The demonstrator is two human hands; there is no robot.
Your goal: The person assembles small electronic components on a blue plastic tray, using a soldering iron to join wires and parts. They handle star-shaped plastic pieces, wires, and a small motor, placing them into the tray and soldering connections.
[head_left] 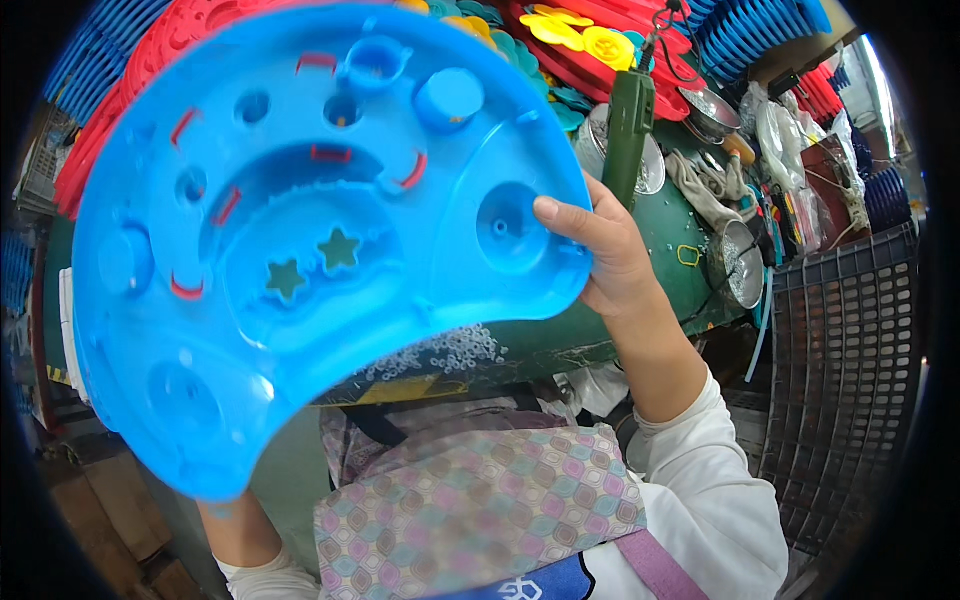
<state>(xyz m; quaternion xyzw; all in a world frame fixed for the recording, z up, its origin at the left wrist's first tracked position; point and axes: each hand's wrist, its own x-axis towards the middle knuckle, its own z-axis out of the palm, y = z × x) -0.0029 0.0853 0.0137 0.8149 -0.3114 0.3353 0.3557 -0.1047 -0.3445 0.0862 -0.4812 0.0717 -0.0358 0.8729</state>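
A large crescent-shaped blue plastic tray (330,260) is raised in front of me. It has round wells, star-shaped cutouts and several small red pieces set in its slots. My right hand (612,255) grips its right end, thumb pressed on the face beside a round recess and the other fingers mostly behind. At the lower left, my left hand (232,515) reaches up behind the tray's other end; only the wrist area shows and its fingers are hidden.
A green power screwdriver (630,130) hangs beyond the tray over a green worktable (675,210). Small clear rings (440,350) lie along the near edge. Metal bowls (740,262) stand at right, beside a dark plastic crate (840,340). Red and yellow plastic parts (608,48) are piled behind.
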